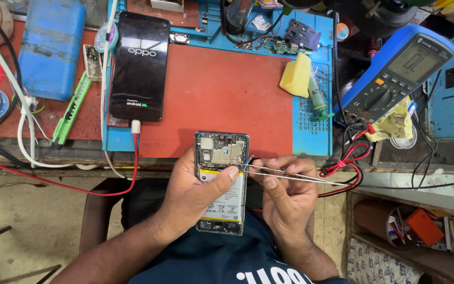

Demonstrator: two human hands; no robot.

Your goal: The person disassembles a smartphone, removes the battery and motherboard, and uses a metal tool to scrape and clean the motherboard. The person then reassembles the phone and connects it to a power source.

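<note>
My left hand [195,192] grips an opened phone [222,152] with its back cover off, thumb laid across the white battery [226,202]. The circuit board with metal shields shows at the phone's top end. My right hand [285,192] pinches thin metal tweezers [290,174], whose tips touch the phone's right edge just below the board. The phone hangs over my lap, at the near edge of the red work mat [211,94].
A black phone [140,66] with a lit screen lies on the mat's left, a red cable [132,158] plugged into it. A blue multimeter [398,71] with red and black leads stands at right. A yellow sponge [296,75], blue case [51,47] and green tool [72,108] lie around.
</note>
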